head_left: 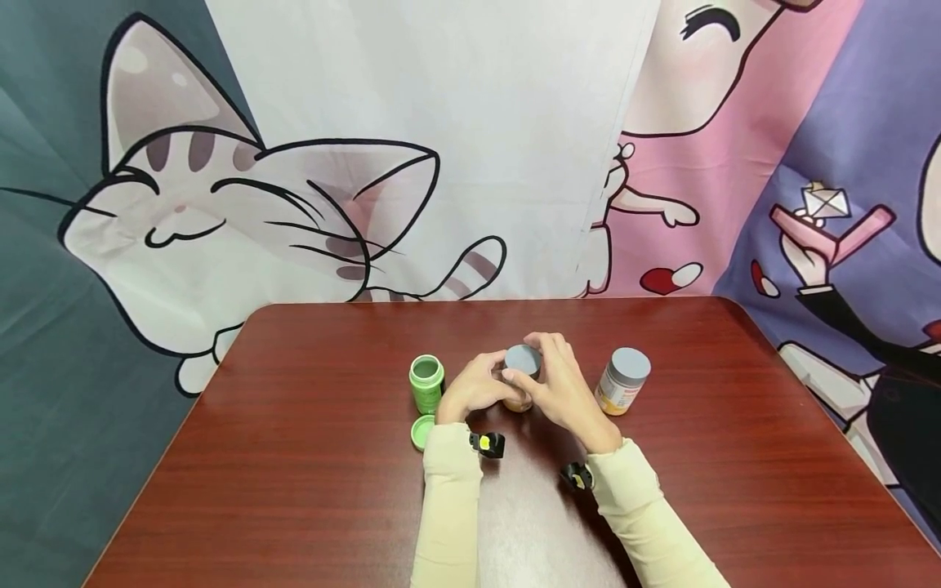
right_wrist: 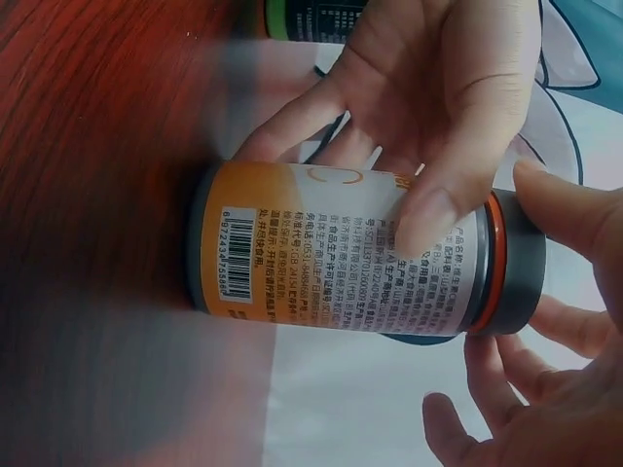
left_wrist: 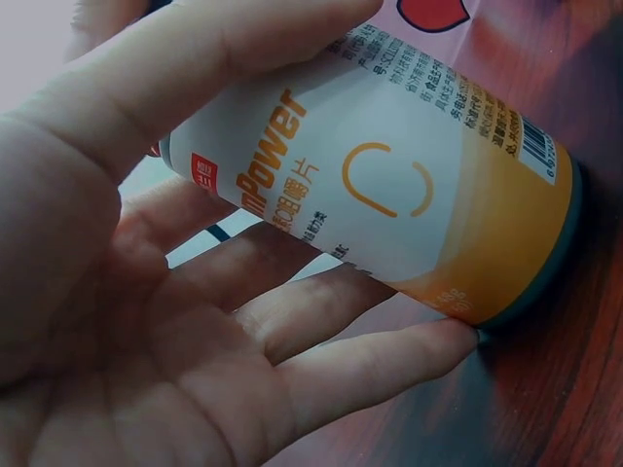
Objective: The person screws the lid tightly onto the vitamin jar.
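Note:
A white and orange tablet bottle [right_wrist: 311, 258] with a grey cap [head_left: 523, 359] stands upright on the table between both hands. My left hand [head_left: 473, 387] grips the bottle's body from the left, its thumb across the printed label in the left wrist view. The right hand [head_left: 562, 390] reaches over from the right and holds the cap between thumb and fingers. An orange-red ring [right_wrist: 493, 258] shows just below the cap in the right wrist view.
Left of the hands stands an open green jar [head_left: 427, 385], its green lid [head_left: 422, 432] lying in front of it. A second grey-capped bottle [head_left: 623, 381] stands to the right. Behind the brown table [head_left: 294, 457] hangs a cartoon-printed cloth [head_left: 441, 82].

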A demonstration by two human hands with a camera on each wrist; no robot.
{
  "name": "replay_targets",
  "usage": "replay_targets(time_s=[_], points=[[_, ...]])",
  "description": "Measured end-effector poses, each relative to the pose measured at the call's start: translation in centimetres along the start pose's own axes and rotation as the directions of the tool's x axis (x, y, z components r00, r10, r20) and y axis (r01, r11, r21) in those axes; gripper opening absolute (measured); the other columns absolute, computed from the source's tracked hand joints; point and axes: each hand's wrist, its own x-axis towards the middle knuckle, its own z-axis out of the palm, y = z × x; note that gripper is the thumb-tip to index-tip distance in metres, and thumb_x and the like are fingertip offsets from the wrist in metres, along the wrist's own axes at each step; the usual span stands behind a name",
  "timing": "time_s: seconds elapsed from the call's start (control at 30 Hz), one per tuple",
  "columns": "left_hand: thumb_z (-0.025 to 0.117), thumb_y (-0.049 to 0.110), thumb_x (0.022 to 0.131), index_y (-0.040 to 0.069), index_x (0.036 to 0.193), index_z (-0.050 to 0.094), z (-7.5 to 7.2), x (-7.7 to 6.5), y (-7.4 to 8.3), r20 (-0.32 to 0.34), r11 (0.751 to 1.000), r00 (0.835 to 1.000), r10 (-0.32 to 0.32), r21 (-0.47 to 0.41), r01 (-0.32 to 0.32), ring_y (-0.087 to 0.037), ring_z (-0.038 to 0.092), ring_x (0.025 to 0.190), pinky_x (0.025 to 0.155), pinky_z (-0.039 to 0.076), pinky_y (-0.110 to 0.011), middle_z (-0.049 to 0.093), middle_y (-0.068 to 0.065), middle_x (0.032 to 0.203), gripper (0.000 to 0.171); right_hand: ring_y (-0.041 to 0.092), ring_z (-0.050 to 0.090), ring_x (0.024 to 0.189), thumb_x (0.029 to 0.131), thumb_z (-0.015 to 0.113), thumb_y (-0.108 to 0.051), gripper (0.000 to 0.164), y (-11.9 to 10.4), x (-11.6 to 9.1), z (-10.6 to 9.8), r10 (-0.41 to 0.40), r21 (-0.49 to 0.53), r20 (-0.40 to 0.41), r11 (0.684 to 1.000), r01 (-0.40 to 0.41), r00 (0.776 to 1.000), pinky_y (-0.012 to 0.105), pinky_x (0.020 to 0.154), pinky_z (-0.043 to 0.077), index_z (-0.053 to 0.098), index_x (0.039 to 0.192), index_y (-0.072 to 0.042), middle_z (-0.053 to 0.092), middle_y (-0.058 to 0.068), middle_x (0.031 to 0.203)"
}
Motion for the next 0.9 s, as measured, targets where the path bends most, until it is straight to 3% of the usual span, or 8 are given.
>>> replay_targets(time_s=[0.2,0.3,0.47,0.7,0.9], points=[[0.081,0.017,0.066,0.019,0.105,0.064,0.0,0.0,-0.1,-0.011,0.999,1.0,0.017,0.037,-0.017,-0.009,0.061,0.083,0.082,0.046,-0.027,0.067,0.006,0.09,0.043,0.024,0.045,0.109,0.078,0.069,-0.044,0.067,0.2,0.1,-0.3,0.013,0.045,0.048,0.999,-0.015,0.999,0.041,0.087,0.038,0.041,0.13,-0.011,0.045,0.008,0.124],[0.08,0.016,0.067,0.018,0.106,0.064,0.0,0.0,-0.1,0.001,1.0,1.0,0.018,0.011,-0.018,-0.01,0.062,0.083,0.082,0.046,-0.028,0.067,0.005,0.091,0.043,0.02,0.044,0.115,0.079,0.068,-0.044,0.07,0.3,0.1,-0.6,0.018,0.084,0.09,0.996,-0.026,0.996,0.042,0.091,0.039,0.037,0.135,-0.016,0.043,0.004,0.132],[0.077,0.011,0.068,0.016,0.106,0.064,-0.1,-0.3,0.5,0.013,1.0,1.0,0.012,-0.027,-0.012,-0.01,0.062,0.078,0.081,0.046,-0.027,0.067,0.003,0.089,0.041,0.016,0.044,0.121,0.083,0.067,-0.032,0.064,0.6,0.1,-1.0,-0.007,0.187,0.144,0.982,-0.02,0.99,0.043,0.097,0.036,0.036,0.137,-0.022,0.044,-0.001,0.134],[0.075,0.006,0.07,0.007,0.107,0.063,-0.5,-1.5,2.8,0.034,1.0,0.999,0.006,-0.029,-0.005,-0.016,0.062,0.081,0.079,0.046,-0.028,0.067,-0.002,0.091,0.039,0.013,0.047,0.117,0.086,0.065,-0.018,0.054,0.7,-0.1,-1.3,-0.022,0.267,0.183,0.963,-0.028,0.983,0.045,0.096,0.036,0.041,0.133,-0.025,0.049,-0.003,0.129],[0.076,0.01,0.069,0.011,0.106,0.064,0.0,-0.7,0.9,0.016,0.999,1.0,0.01,-0.031,-0.01,-0.013,0.061,0.079,0.078,0.046,-0.027,0.067,-0.001,0.09,0.039,0.012,0.05,0.112,0.083,0.069,-0.02,0.05,0.5,0.0,-1.2,0.0,0.223,0.141,0.974,-0.032,0.99,0.039,0.093,0.039,0.048,0.128,-0.022,0.054,-0.003,0.123]])
